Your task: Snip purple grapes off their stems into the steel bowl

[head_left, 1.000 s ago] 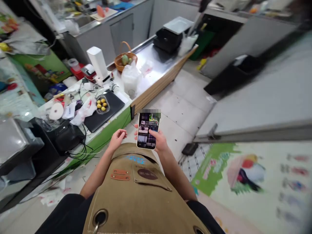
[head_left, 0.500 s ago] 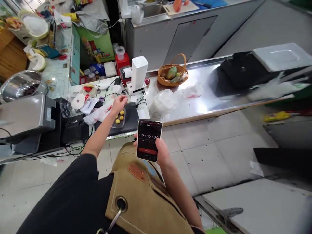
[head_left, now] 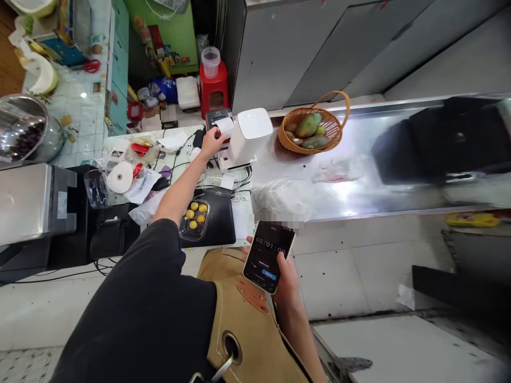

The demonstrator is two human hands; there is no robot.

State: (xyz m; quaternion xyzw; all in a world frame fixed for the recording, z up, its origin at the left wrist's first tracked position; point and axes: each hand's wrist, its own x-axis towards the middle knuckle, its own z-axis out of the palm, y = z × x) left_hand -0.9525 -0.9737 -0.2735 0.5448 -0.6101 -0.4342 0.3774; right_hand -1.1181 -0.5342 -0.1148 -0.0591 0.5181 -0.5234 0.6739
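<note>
Next to the white upright unit, L hand has its fingers bunched at the paper slip on the dark printer; can't tell if it's pinched. Thin paper might tear w/ a sharp tug. L forearm's nr the tub of yellow fruit, so a low sweep could knock it. R hand grips the phone, thumb on/nr screen: stray tap poss., or a drop if grip loosens.
</note>
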